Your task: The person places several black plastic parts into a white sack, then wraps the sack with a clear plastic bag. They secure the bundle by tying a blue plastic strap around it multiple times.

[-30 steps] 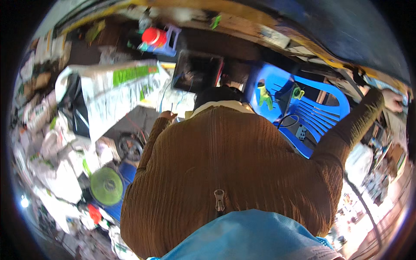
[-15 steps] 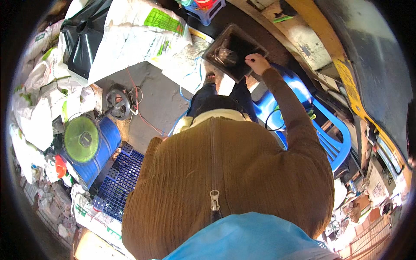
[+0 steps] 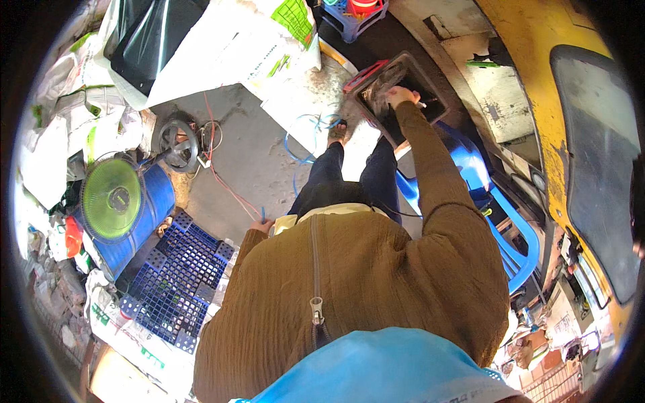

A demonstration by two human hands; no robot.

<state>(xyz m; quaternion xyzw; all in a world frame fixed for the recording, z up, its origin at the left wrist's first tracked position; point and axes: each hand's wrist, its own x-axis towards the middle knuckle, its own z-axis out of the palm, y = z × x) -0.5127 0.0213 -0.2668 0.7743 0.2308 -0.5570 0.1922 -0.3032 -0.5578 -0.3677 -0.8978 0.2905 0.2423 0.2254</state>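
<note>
My right hand [image 3: 403, 96] reaches down into a dark rectangular bin [image 3: 438, 119] in front of my legs. Its fingers look curled and partly hidden; a small pale bit shows beside them, and what they hold I cannot make out. Crumpled clear plastic [image 3: 381, 94] lies in the bin, right by the fingertips. At my left side, my left hand [image 3: 264, 226] is mostly hidden by my sleeve. A thin blue piece [image 3: 263, 213] sticks up from its closed fingers.
A blue plastic chair [image 3: 517, 228] stands to my right, close to a yellow-framed panel [image 3: 554, 134]. On the left are a green fan [image 3: 113, 199], a blue drum [image 3: 158, 195], a blue pallet [image 3: 181, 275] and white sacks [image 3: 54, 161]. Cords [image 3: 225, 180] cross the floor.
My right hand has gone from the bin's right side deeper into its middle, next to the clear plastic. My left hand has come more into view with the blue piece. The whole view has shifted.
</note>
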